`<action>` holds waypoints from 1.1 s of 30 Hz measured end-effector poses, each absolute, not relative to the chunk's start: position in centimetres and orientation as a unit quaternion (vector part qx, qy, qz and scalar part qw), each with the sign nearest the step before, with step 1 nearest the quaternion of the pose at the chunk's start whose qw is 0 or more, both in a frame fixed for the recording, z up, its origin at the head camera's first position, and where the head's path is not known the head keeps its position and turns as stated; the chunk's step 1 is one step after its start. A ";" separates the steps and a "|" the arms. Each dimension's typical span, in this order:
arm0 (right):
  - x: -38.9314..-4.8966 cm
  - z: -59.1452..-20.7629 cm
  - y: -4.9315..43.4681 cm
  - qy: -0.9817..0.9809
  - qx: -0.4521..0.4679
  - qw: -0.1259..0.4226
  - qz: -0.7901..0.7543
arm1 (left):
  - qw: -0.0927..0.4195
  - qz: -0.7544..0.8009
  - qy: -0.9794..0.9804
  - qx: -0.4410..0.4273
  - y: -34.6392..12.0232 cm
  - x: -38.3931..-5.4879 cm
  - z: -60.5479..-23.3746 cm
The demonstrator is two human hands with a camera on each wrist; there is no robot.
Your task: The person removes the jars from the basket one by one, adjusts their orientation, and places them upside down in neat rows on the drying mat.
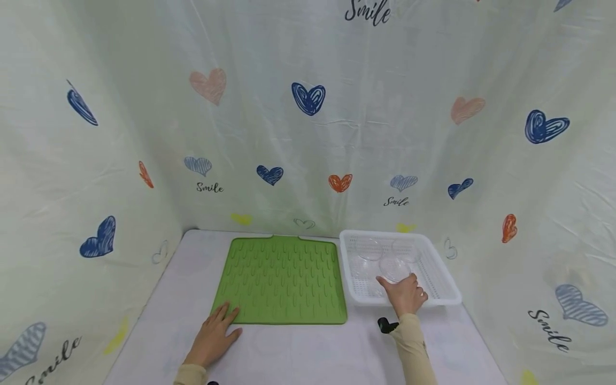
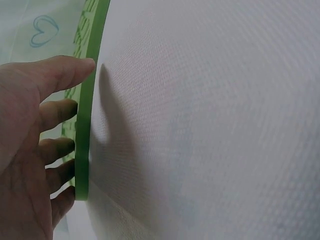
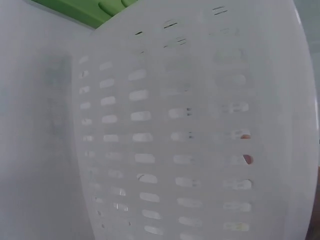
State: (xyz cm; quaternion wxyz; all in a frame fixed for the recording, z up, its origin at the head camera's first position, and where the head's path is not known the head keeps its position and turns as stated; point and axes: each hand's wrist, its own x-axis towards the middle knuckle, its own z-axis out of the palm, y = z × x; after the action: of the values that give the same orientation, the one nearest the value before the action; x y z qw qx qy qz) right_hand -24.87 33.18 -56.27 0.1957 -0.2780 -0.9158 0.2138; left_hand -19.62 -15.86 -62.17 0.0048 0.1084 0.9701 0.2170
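In the head view my left hand [image 1: 212, 337] lies at the near-left corner of a green ridged mat [image 1: 284, 283], fingers spread. Up close in the left wrist view, the fingers [image 2: 60, 112] reach over the mat's edge [image 2: 84, 135] and the thumb lies along it. My right hand [image 1: 405, 294] reaches over the near rim of a white perforated basket [image 1: 445, 283]. Its thumb and index finger stand around the sides of a clear round cup [image 1: 394, 267]; exact contact is hard to make out. The basket wall [image 3: 280, 125] hides most of this hand in the right wrist view.
Other clear round cups [image 1: 369, 249] stand in the basket, their outlines faint. Mat and basket lie side by side on a white-covered table [image 1: 308, 353]. A curtain [image 1: 308, 139] printed with hearts surrounds the table at back and sides.
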 end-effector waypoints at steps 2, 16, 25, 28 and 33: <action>-25.1 -56.2 33.2 -0.916 -0.277 0.190 0.218 | 0.003 0.217 0.970 0.109 -15.9 -19.6 -62.2; -25.2 -56.0 33.3 -0.915 -0.254 0.191 0.248 | 0.000 0.214 0.971 0.104 -15.8 -19.6 -62.4; -25.7 -56.3 33.8 -0.917 -0.259 0.175 0.247 | -0.008 0.212 0.971 0.108 -15.9 -19.5 -62.8; -25.9 -56.3 33.8 -0.917 -0.258 0.177 0.249 | -0.010 0.210 0.972 0.108 -15.9 -19.5 -62.8; -26.2 -56.2 33.8 -0.916 -0.244 0.183 0.260 | -0.013 0.213 0.971 0.106 -15.9 -19.5 -62.8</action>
State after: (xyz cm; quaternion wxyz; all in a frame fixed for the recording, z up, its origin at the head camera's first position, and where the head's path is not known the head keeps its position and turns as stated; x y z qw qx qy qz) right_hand -26.24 33.76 -56.25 0.1833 -0.2441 -0.9162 0.2596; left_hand -19.54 -15.94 -62.85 -0.0130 0.1061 0.9712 0.2128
